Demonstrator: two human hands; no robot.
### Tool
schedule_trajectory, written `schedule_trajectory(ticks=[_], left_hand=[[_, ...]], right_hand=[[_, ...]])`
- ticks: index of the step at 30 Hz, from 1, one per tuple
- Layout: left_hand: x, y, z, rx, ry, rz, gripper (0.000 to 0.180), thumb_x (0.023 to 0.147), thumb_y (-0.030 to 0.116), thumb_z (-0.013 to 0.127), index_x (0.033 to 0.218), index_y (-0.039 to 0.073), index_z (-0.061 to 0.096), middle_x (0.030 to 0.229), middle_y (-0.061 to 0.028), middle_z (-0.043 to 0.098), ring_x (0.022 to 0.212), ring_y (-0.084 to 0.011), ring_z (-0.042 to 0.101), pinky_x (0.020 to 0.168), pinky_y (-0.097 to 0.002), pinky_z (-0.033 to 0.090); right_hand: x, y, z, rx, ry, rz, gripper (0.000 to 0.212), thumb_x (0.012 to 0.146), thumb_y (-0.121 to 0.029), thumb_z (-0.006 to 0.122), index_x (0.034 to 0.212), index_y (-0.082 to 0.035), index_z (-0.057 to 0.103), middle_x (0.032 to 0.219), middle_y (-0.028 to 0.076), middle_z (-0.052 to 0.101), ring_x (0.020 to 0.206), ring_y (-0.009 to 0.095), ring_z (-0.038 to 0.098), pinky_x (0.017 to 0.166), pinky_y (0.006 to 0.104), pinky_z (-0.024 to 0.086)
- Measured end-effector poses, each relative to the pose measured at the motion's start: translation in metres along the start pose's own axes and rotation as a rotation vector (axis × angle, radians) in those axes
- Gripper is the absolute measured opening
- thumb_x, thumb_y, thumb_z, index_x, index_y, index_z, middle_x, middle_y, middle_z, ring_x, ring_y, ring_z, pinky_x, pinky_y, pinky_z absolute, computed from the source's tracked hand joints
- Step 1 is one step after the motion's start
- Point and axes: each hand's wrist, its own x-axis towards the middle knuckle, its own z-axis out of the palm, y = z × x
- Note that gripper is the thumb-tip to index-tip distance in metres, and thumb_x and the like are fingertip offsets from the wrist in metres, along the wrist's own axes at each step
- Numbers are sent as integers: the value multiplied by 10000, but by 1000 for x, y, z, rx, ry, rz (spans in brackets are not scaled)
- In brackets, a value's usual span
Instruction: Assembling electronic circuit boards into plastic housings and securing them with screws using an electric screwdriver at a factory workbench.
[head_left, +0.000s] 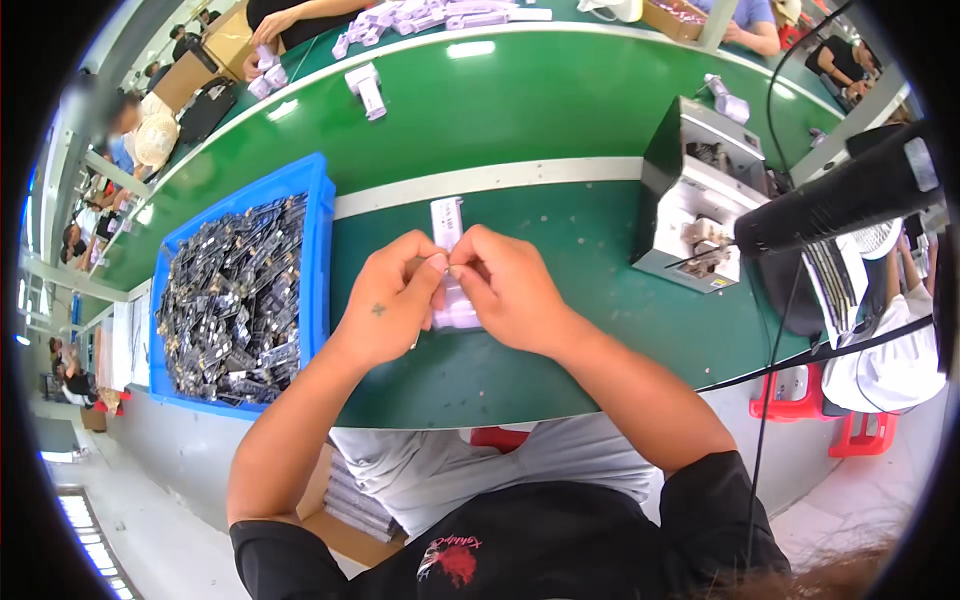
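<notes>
My left hand and my right hand meet at the front middle of the green bench, thumbs and forefingers pinched together. Whatever is between the fingertips is too small to make out. Directly under and between them is a pale lilac plastic housing; its far end shows beyond the fingers and its near end below them, the middle hidden. Left of my left hand stands a blue bin heaped with small dark circuit boards bearing gold-coloured parts.
A metal box with small parts inside stands to the right, beside a black cylindrical tool and hanging cables. Beyond a pale ledge, a green conveyor belt carries a lilac housing. Other people work across it, near piled lilac housings.
</notes>
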Motion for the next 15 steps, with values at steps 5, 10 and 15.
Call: schedule_trajectory(ticks=[5, 10, 15], left_hand=[[8, -19, -9, 75, -10, 45, 187, 1097, 240, 544, 1039, 67, 585, 700, 20, 540, 608, -55, 489, 509, -250, 378], [0, 24, -12, 587, -53, 72, 310, 939, 185, 698, 1144, 0, 557, 739, -123, 587, 654, -237, 598, 614, -381, 478], [7, 26, 25, 922, -59, 307, 707, 753, 307, 830, 1302, 5, 503, 1158, -241, 634, 996, -472, 663, 815, -531, 548]], right_hand=[[3, 28, 14, -169, 38, -59, 99, 919, -73, 693, 964, -36, 613, 865, 172, 628, 790, 362, 655, 683, 436, 510], [5, 18, 5, 12, 215, -55, 166, 911, -8, 662, 1016, -42, 538, 837, 69, 555, 661, 160, 548, 595, 344, 446], [9, 32, -9, 18, 331, 79, 186, 891, 1, 649, 1031, -18, 528, 866, 115, 590, 760, 269, 590, 689, 394, 492]])
